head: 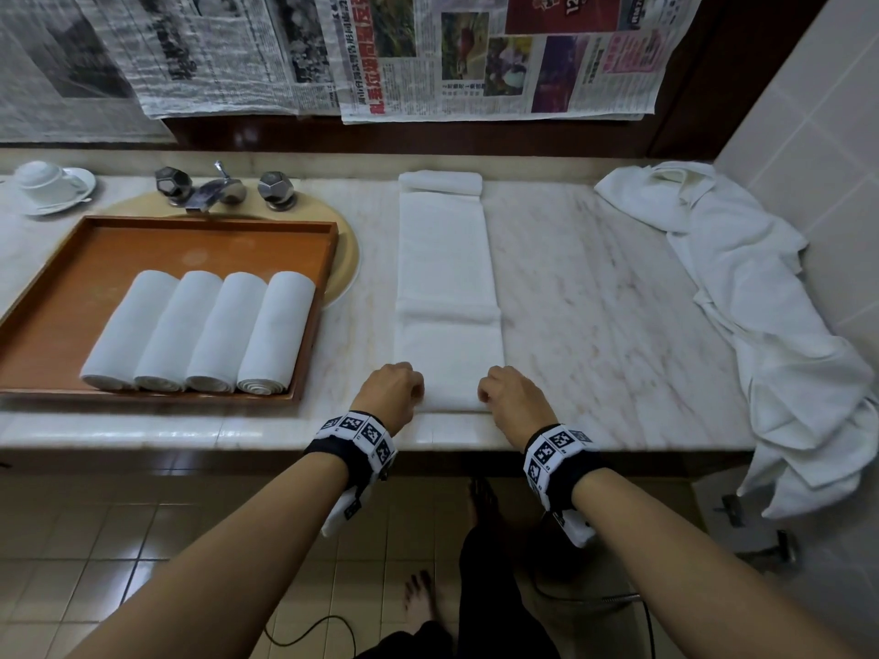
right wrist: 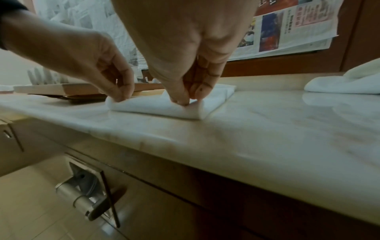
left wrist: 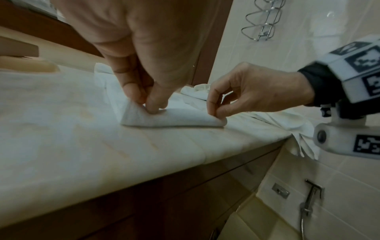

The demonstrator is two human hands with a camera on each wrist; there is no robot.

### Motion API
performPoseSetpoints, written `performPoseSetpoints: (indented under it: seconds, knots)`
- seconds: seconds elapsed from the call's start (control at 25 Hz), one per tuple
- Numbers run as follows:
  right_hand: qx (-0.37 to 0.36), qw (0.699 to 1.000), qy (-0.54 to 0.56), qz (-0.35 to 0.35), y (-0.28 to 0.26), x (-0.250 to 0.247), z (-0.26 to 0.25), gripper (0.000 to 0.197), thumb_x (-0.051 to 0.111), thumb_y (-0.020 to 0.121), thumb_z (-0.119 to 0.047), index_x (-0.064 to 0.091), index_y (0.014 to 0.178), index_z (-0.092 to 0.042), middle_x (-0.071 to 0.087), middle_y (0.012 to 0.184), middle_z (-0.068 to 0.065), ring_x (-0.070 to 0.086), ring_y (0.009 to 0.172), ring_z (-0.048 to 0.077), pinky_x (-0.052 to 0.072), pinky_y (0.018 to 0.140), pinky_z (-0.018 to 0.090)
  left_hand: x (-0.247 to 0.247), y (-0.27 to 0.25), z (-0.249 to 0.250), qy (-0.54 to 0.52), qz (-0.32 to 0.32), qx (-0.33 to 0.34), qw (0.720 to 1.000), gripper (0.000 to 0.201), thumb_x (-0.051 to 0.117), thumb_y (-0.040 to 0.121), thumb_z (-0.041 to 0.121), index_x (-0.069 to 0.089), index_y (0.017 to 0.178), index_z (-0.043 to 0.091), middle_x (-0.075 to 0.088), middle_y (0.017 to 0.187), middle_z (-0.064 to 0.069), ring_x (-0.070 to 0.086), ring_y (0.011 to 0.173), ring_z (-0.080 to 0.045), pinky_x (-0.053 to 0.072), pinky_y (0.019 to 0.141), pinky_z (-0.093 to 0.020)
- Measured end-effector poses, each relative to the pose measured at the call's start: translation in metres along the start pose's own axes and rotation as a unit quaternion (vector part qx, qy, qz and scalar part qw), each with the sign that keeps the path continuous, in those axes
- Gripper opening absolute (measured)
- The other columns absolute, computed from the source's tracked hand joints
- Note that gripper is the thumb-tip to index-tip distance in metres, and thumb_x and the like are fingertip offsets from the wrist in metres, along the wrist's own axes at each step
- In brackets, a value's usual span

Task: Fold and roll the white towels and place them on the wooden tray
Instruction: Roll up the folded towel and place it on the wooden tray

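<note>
A white towel (head: 444,278) folded into a long narrow strip lies on the marble counter, running away from me. Its near end (left wrist: 172,119) is curled over into the first turn of a roll. My left hand (head: 392,390) pinches that turn at its left corner, and my right hand (head: 511,394) pinches it at the right corner (right wrist: 183,112). A wooden tray (head: 200,244) at the left holds several rolled white towels (head: 200,330) side by side.
A small rolled towel (head: 440,181) lies at the strip's far end. A heap of loose white towels (head: 761,302) covers the counter's right side and hangs over its edge. Taps (head: 221,185) and a cup on a saucer (head: 47,183) stand at the back left.
</note>
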State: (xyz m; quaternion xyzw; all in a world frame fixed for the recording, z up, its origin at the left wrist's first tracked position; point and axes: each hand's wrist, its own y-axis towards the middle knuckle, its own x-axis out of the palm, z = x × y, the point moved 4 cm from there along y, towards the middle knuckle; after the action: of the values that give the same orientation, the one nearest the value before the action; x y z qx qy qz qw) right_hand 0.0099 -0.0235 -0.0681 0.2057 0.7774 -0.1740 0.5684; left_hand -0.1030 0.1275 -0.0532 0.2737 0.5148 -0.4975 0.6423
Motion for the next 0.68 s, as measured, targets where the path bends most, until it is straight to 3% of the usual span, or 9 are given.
performPoseSetpoints:
  seconds: [0.12,0.24,0.36,0.56,0.68]
  knots:
    - [0.002,1.000,0.000,-0.007,-0.004,0.003,-0.006,0.005,0.063,0.079,-0.001,0.066,0.076,-0.003,0.060,0.082,0.008,0.058,0.080,0.027,0.049,0.057,0.036,0.004,-0.006,0.002,0.002,0.005,-0.002,1.000,0.020,0.053,0.088,0.014,0.070,0.098,0.010,0.063,0.100,-0.005,0.059,0.090,-0.025,0.046,0.073,-0.029]
    - [0.005,1.000,0.002,-0.023,-0.004,-0.002,-0.008,0.015,0.064,0.082,-0.017,0.066,0.088,-0.003,0.061,0.092,0.009,0.057,0.092,0.025,0.050,0.067,0.036,0.006,-0.007,0.005,0.029,-0.019,0.005,0.999,0.029,0.061,0.084,0.026,0.066,0.107,0.010,0.061,0.104,-0.004,0.055,0.098,-0.022,0.045,0.078,-0.028]
    - [0.005,0.997,-0.044,-0.067,0.001,-0.004,-0.007,0.020,0.053,0.092,-0.016,0.064,0.106,-0.007,0.059,0.108,0.004,0.050,0.107,0.020,0.047,0.079,0.032,0.006,-0.002,0.003,0.058,-0.043,0.006,0.997,0.031,0.060,0.089,0.025,0.064,0.115,0.010,0.059,0.112,-0.005,0.052,0.107,-0.022,0.045,0.085,-0.030]
    - [-0.007,0.995,-0.075,-0.070,0.002,-0.008,-0.003,0.026,0.046,0.094,-0.022,0.066,0.108,-0.014,0.064,0.107,0.000,0.047,0.108,0.022,0.039,0.082,0.033,0.006,0.002,0.003,0.130,-0.050,0.036,0.990,0.027,0.050,0.092,0.025,0.063,0.110,0.009,0.061,0.108,-0.006,0.050,0.104,-0.023,0.040,0.084,-0.030]
    - [-0.002,0.995,-0.050,-0.092,0.003,-0.010,0.003,0.026,0.045,0.097,-0.022,0.066,0.111,-0.017,0.064,0.106,-0.001,0.046,0.108,0.021,0.040,0.085,0.035,0.004,0.001,-0.002,0.134,-0.061,0.057,0.987,0.027,0.047,0.096,0.027,0.062,0.113,0.012,0.063,0.110,-0.005,0.052,0.103,-0.023,0.040,0.087,-0.031]
